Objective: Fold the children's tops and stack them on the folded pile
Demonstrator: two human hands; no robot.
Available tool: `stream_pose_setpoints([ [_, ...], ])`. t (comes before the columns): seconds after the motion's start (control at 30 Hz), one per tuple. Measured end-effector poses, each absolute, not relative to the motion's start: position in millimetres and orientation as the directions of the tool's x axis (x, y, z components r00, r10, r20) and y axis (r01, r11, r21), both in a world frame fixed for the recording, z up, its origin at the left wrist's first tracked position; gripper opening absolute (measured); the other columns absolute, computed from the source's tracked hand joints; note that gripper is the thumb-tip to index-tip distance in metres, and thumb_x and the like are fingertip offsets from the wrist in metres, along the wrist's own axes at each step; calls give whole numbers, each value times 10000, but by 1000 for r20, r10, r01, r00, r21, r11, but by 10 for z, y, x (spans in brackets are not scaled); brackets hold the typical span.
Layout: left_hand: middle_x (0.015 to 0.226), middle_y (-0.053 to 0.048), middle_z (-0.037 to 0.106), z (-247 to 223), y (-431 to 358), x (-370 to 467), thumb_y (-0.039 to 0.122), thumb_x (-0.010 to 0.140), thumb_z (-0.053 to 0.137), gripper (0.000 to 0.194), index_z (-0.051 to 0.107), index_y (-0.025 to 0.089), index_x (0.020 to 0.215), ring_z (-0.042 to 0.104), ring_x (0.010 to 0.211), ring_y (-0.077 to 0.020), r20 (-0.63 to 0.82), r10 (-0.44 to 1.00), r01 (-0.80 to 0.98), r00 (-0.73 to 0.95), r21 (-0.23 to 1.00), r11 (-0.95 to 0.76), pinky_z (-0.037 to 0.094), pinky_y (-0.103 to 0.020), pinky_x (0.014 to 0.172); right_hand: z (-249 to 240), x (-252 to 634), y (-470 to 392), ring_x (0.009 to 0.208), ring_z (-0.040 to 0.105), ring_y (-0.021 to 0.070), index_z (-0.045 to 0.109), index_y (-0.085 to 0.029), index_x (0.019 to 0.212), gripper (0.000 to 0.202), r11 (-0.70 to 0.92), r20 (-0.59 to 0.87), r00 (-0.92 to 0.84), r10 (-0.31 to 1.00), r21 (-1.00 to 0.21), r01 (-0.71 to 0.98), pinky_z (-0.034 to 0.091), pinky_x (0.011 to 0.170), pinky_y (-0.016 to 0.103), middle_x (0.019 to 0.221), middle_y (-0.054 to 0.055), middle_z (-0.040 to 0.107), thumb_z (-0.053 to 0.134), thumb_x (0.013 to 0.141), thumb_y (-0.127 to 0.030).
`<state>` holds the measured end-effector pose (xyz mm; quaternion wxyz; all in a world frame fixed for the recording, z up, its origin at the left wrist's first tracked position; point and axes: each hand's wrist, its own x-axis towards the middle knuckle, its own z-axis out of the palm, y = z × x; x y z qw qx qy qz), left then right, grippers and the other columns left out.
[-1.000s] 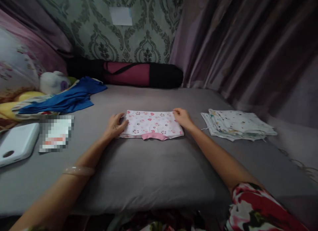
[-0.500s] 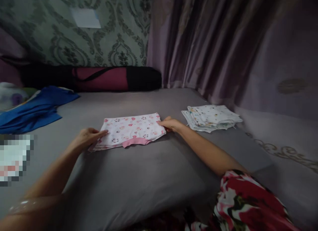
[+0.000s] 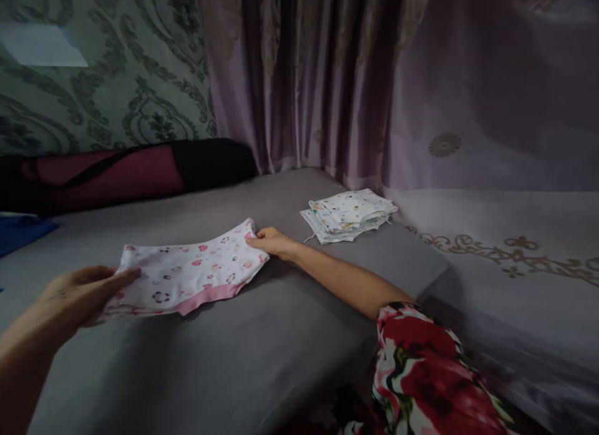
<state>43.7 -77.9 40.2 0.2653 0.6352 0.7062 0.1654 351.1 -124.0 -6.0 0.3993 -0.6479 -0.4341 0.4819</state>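
Observation:
A folded white baby garment, printed with pink hearts and flowers and edged in pink, stretches between my two hands. My left hand pinches its left end, thumb on top and fingers underneath. At the other end, my right hand grips the upper right corner. The cloth dips in the middle and looks raised a little off the grey bed sheet. Beyond my right hand lies a stack of folded white printed clothes, apart from the garment I hold.
A long black and maroon bag lies along the patterned wall. Blue cloth shows at the left edge. Purple curtains hang behind the bed, and pale fabric with brown embroidery borders its right side.
The view has swung right, so the stack appears nearer the middle. Both hands keep hold of the garment, which was flatter before and now sags between them, apparently lifted.

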Motion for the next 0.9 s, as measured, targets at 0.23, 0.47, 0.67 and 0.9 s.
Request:
stream_pose_setpoints([
  [0.23, 472, 102, 510, 1052, -939, 1143, 467, 523, 681, 594, 615, 373, 1106, 433, 416, -107, -89, 995, 560, -51, 822, 103, 297, -200, 408, 347, 4084, -1430, 524, 532, 72, 600, -148, 709, 173, -174, -153, 253, 955, -983, 63, 427, 511, 162, 593, -37, 599, 712, 828, -206],
  [0.47, 615, 16, 602, 1075, -803, 2160, 295, 592, 663, 433, 704, 137, 993, 475, 495, -80, -2, 937, 326, 348, 938, -119, 332, -180, 441, 1010, 5135, -1872, 581, 604, 101, 667, -114, 746, 98, -243, -214, 394, 894, -970, 23, 515, 608, 219, 682, 38, 674, 642, 826, -64],
  [0.67, 797, -73, 683, 825, -722, 3336, 230, 663, 553, 463, 693, 88, 1081, 614, 659, -172, 217, 863, 122, 456, 945, -302, 505, -290, 611, 1221, 6048, -2118, 555, 569, 99, 708, -108, 864, 175, -360, -65, 662, 747, -876, 320, 473, 567, 206, 652, 14, 646, 594, 781, -5],
  [0.9, 972, -82, 698, 505, -893, 4358, 209, 718, 493, 474, 664, 109, 1149, 640, 964, -261, 280, 829, 65, 484, 933, -353, 511, -384, 888, 1108, 6981, -2180, 587, 524, 93, 710, -55, 926, 246, -522, 213, 750, 627, -599, 607, 413, 580, 193, 643, 15, 609, 537, 753, -27],
])
